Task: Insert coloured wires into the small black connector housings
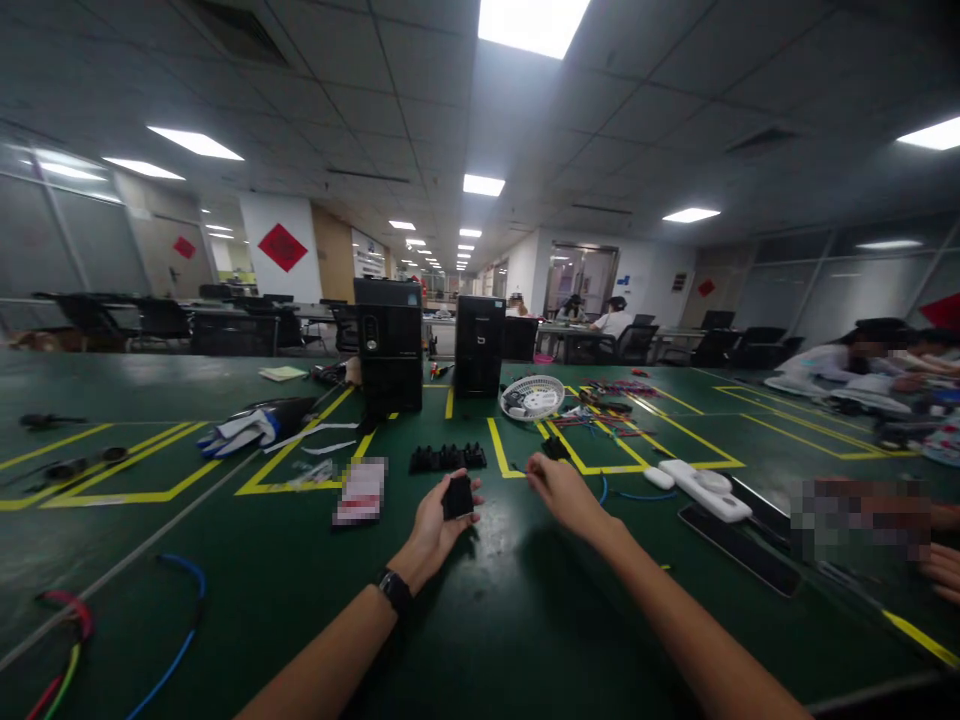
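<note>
Small black block [457,497], matt and squarish, finer detail too blurred to read; sits in the left hand [431,525], palm turned up, fingers curled round it, above the near middle of the worktop. Right hand [559,487] off to the right, fingers bent in and drawn together; cannot tell if it pinches anything. It's just in front of a dark part [555,448]. Worktop [480,640] is dark green, slightly glossy, marked out with yellow tape [496,447]. Room: big office, grey tiled ceiling, lit ceiling panels [534,22], desks and chairs behind, people seated farther back and along the right side. Counts: one block in the left hand; one row of black parts [448,457] just beyond it, pieces too blurred to count; two black computer towers [388,350], standing upright, apart; one round white basket [534,396], right of the towers; one dark flat slab [739,550] beside one long white device [705,490]; one blue-and-white bag [255,425] on the left; one blue cable [191,620] near left; four red wall signs [283,247], one cut off at the right edge. Loose coloured wires [619,392] beyond the right hand, too tangled to count.
</note>
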{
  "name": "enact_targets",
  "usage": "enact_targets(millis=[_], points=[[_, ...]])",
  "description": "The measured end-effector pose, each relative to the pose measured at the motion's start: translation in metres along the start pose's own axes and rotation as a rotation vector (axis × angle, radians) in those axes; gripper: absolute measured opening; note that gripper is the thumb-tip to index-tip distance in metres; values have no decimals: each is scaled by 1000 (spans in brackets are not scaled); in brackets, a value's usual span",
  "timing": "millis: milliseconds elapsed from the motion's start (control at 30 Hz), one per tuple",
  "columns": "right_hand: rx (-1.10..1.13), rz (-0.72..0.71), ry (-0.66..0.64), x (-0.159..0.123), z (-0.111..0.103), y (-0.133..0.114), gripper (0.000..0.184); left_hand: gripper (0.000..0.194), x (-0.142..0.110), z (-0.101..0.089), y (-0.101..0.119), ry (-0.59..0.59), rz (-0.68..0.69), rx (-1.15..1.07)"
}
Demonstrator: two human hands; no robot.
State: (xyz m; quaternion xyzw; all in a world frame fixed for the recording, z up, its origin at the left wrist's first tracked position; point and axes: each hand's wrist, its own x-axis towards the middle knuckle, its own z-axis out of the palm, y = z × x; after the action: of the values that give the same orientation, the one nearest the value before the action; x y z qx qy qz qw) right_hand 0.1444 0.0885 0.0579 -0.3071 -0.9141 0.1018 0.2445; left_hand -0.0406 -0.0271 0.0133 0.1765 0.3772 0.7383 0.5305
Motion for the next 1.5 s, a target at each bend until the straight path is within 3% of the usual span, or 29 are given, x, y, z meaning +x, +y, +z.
enact_targets(millis=[133, 233, 467, 767, 900, 1033, 1200, 1333, 1500], points=[[272, -102, 72, 8, 45, -60, 14, 29, 6, -8, 14, 66, 122, -100], [315, -106, 99, 2, 66, -76, 13, 30, 7, -11, 22, 102, 157, -125], [316, -19, 155, 0, 69, -74, 14, 28, 9, -11, 12, 116, 150, -161], [173, -56, 89, -1, 75, -71, 12, 24, 7, -10, 10, 132, 173, -78], [27, -94, 54, -4, 75, -71, 13, 44, 9, -13, 1, 128, 271, 155], [19, -157, 49, -8, 75, -72, 15, 63, 11, -21, -4, 129, 420, 436], [48, -212, 42, -9, 69, -74, 15, 54, 11, -24, 4, 73, 584, 679], [83, -190, 78, -10, 66, -76, 16, 45, 8, -19, 8, -9, 628, 740], [200, -205, 104, -15, 77, -79, 21, 41, 2, -13, 3, 93, 674, 634]])
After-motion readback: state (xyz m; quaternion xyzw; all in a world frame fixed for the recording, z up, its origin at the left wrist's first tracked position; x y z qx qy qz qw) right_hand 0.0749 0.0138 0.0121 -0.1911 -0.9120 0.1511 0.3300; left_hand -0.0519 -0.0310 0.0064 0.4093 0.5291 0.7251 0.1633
